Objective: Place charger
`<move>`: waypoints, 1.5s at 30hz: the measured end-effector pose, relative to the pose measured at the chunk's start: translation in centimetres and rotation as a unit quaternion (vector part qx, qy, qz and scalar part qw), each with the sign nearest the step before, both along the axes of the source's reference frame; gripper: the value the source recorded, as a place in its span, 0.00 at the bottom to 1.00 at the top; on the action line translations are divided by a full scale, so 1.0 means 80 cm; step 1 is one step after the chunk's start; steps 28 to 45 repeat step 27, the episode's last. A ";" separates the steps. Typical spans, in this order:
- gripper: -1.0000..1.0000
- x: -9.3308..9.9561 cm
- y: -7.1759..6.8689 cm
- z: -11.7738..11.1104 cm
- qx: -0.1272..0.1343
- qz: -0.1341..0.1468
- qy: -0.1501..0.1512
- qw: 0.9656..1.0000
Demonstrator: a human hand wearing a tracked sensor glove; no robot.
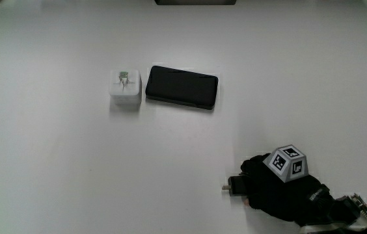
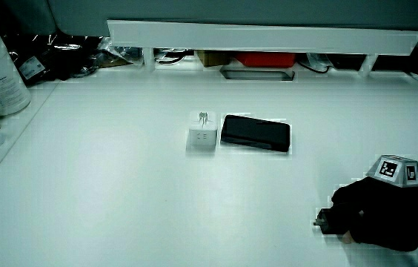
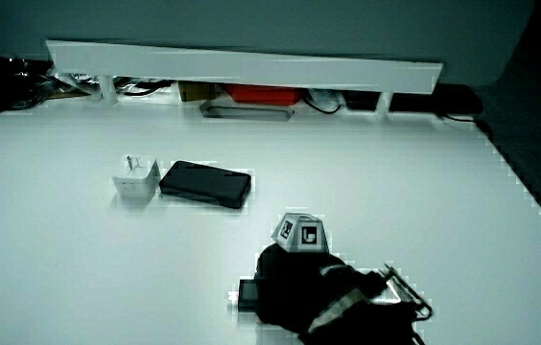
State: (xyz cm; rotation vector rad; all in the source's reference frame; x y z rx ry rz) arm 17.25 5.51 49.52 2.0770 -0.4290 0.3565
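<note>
A small white cube-shaped charger (image 1: 125, 91) with metal prongs pointing upward is seen standing on the white table (image 1: 53, 169), just beside a flat black rectangular phone-like slab (image 1: 181, 86); whether the two touch cannot be told. The same pair is shown in both side views (image 2: 202, 132) (image 3: 135, 181).

The black-gloved hand (image 1: 271, 188), with a small patterned cube (image 1: 287, 162) on its back, is held low over the table, well apart from the white charger and nearer to the person. Its fingers are curled around a small dark object (image 1: 235, 186) with a pale tip protruding; the object's identity cannot be told.
</note>
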 end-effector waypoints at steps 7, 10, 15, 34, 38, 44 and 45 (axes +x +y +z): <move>0.04 0.014 -0.015 -0.025 -0.025 0.013 -0.035 0.999; 0.00 0.019 -0.027 -0.048 -0.001 0.032 -0.068 0.997; 0.00 0.042 -0.057 -0.070 0.056 0.045 -0.050 0.996; 0.00 0.073 -0.156 -0.104 0.127 0.131 0.005 0.983; 0.00 0.073 -0.156 -0.104 0.127 0.131 0.005 0.983; 0.00 0.073 -0.156 -0.104 0.127 0.131 0.005 0.983; 0.00 0.073 -0.156 -0.104 0.127 0.131 0.005 0.983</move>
